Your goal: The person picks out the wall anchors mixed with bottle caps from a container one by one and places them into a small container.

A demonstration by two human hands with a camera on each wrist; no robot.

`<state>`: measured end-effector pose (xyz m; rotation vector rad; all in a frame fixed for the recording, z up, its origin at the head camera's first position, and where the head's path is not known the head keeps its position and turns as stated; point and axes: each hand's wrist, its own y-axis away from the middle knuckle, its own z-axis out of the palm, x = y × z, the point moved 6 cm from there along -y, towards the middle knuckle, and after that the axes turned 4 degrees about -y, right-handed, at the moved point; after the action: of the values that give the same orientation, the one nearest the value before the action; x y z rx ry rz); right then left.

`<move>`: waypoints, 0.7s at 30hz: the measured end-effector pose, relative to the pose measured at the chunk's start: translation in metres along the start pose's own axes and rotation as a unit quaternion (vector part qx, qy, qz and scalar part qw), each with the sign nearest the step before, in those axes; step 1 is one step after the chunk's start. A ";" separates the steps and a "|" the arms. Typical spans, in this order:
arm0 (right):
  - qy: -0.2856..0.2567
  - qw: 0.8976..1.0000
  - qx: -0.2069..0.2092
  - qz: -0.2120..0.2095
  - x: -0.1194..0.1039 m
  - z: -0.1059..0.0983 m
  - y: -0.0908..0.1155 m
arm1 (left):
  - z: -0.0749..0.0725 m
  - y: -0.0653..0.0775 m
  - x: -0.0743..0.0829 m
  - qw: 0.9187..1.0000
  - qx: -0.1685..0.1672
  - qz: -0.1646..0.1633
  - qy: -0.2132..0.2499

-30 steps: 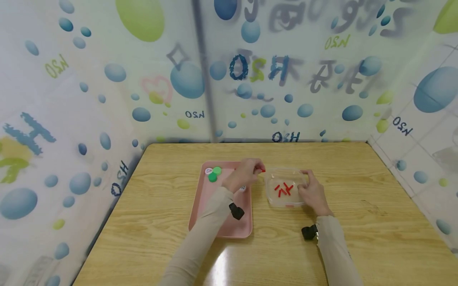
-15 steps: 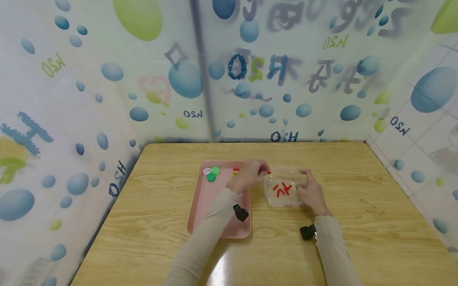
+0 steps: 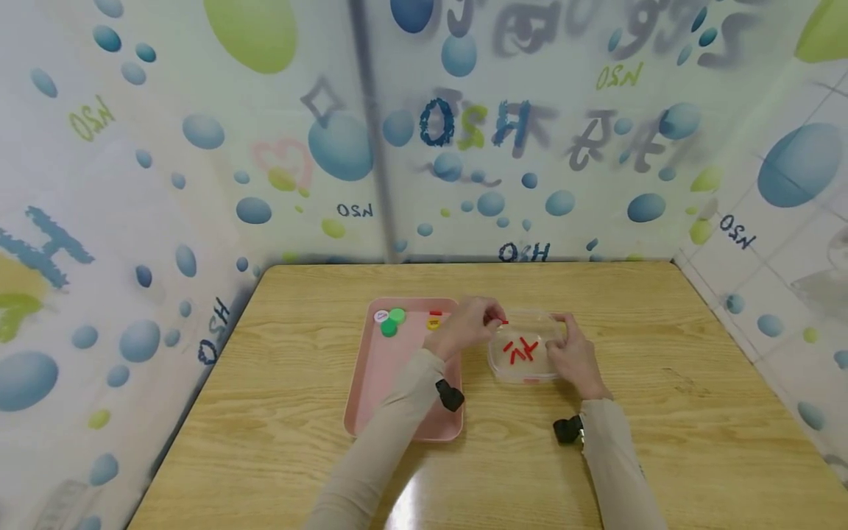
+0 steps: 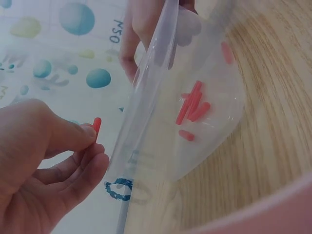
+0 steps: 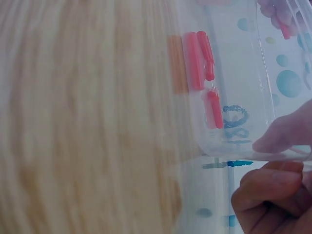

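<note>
My left hand [image 3: 467, 326] pinches a short red stick [image 4: 97, 127] between thumb and fingertips, close to the left rim of a clear plastic box [image 3: 502, 371]. Several red sticks [image 3: 521, 350] lie loose on the floor of that box. At its right side, my right hand [image 3: 578, 364] grips the wall, the thumb [image 5: 282, 134] on the inner side and curled fingers [image 5: 273, 187] outside. Left of the box is a pink tray [image 3: 367, 379], partly covered by my left forearm. One more red stick [image 3: 436, 313] and a yellow cap [image 3: 433, 324] lie at its far end.
Two green caps [image 3: 389, 328] and a white cap [image 3: 381, 316] sit in the tray's far left corner. The wooden table [image 3: 689, 353] ends at a patterned curtain-like wall [image 3: 556, 154] behind and on both sides. Small black cameras [image 3: 567, 430] are on both wrists.
My left hand has moved right with the red stick, from over the tray's edge to the box's rim. The tray's red stick and yellow cap have come into sight. My right hand keeps its grip.
</note>
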<state>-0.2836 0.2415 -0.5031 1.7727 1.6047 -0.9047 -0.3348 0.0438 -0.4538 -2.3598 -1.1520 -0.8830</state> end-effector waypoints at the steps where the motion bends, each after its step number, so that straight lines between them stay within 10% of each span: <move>1: 0.001 1.000 0.000 -0.001 0.000 0.000 0.000 | 0.000 0.000 0.001 1.000 0.000 0.003 0.001; 21: 0.000 1.000 -0.001 0.004 0.000 0.000 0.000 | 0.001 -0.004 0.003 1.000 0.006 0.011 0.021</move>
<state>-0.2840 0.2415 -0.5036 1.7757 1.5969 -0.8998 -0.3364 0.0486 -0.4529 -2.3300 -1.1095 -0.9111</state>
